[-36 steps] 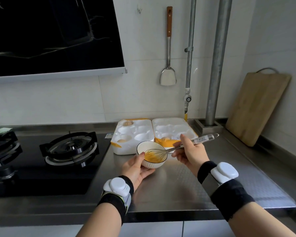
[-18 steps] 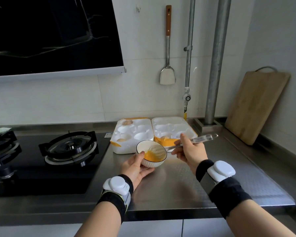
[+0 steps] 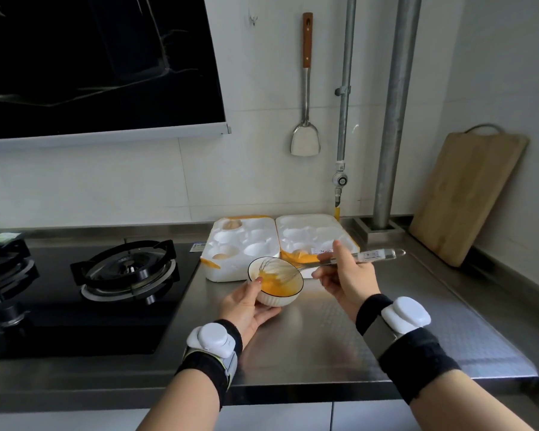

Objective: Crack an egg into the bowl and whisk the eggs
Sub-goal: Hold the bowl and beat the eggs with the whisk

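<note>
Both forearms are extended fwd from the bottom edge, angled slightly inward. L hand is turned palm-up and cupped under the bowl, w/ thumb laid over the near rim and fingers curled beneath. R hand is held a bit higher, to the right, its back toward the camera. Its fingers are closed round the whisk handle, one digit raised above it. Black wrist bands w/ white modules are worn: L band, R band.

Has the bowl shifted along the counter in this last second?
No: the bowl stays right before the egg tray's middle seam, gripped by the left hand.
</note>
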